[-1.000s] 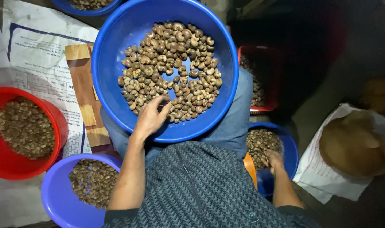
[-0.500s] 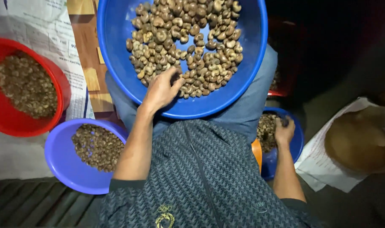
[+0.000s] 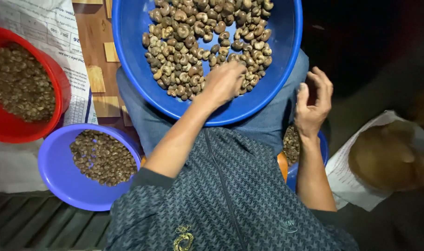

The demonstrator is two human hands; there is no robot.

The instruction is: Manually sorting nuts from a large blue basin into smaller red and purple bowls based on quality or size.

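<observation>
Nearest to the body, a round violet plastic basin [image 3: 58, 179] half filled with small brown kernels is seen at the left. At the right, a smaller blue plastic bowl of brown nuts [image 3: 292, 145] is partly hidden under the right hand [image 3: 313, 104]. This hand is raised over the bowl and touches nothing; its fingers [image 3: 324, 83] are spread and loosely curled, and no nut can be made out between them.

Farther out, the left hand [image 3: 223, 83] is laid on the curved, mottled brown-and-cream cashew nuts [image 3: 193, 32] in the large round blue plastic basin [image 3: 277, 69] on the lap. Its fingers are bent down into the near right part of the heap; whether a nut is pinched cannot be told. The heap lies directly under and ahead of the left hand, so this hand is much nearer. Farthest left, a red plastic tub [image 3: 58, 97] of brown kernels is seen.
</observation>
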